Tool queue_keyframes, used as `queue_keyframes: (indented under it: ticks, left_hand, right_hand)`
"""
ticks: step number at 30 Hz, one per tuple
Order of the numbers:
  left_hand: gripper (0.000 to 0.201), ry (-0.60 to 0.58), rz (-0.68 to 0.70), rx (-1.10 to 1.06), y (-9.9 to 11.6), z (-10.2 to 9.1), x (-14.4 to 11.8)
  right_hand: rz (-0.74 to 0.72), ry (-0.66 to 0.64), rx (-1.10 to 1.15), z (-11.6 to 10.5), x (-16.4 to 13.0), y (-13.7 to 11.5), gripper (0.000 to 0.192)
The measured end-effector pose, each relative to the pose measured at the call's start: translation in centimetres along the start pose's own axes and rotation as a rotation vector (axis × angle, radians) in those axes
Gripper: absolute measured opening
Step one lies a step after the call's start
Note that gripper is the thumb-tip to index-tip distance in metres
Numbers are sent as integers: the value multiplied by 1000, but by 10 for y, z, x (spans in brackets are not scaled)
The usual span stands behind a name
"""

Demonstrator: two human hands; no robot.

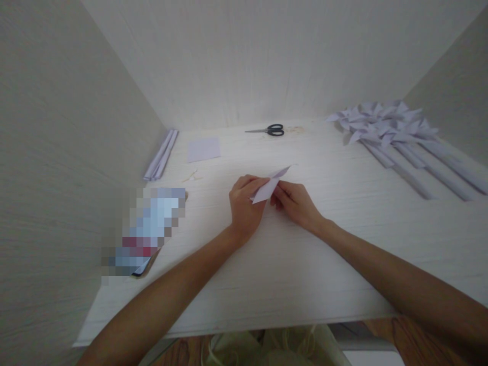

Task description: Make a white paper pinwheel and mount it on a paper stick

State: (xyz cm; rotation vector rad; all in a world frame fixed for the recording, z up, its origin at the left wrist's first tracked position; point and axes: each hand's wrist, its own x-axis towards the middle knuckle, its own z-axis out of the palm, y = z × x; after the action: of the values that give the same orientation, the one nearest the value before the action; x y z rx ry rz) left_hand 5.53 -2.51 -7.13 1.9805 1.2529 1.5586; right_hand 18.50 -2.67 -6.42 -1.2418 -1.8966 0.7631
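Folded paper (pixel 265 192) is over the middle of the table (pixel 244 284), left hand (pixel 246 201) pinching its left side, right hand (pixel 295 201) gripping its right edge; light, even pressure seems best, sparing the points stray creases, with the scissors (pixel 275 130) lying apart at far centre.

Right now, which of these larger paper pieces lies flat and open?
The pale rectangular sheet, left of the scissors. The far-left papers look rolled, the pinwheel-like pieces at right are folded, and the held paper is bent.
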Motion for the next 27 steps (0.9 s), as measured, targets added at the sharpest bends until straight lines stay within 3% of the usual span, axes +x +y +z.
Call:
queue_keyframes:
  ticks: [9, 15, 27]
  left_hand:
    - [14, 57, -12, 5, 1, 0, 1]
    - [14, 33, 9, 8, 3, 0, 0]
    - [14, 5, -20, 29, 3, 1, 1]
  right_hand:
    - [14, 248, -99, 3, -3, -2, 24]
    - [-42, 198, -191, 3, -5, 0, 25]
    - [-1, 30, -107, 0, -2, -3, 30]
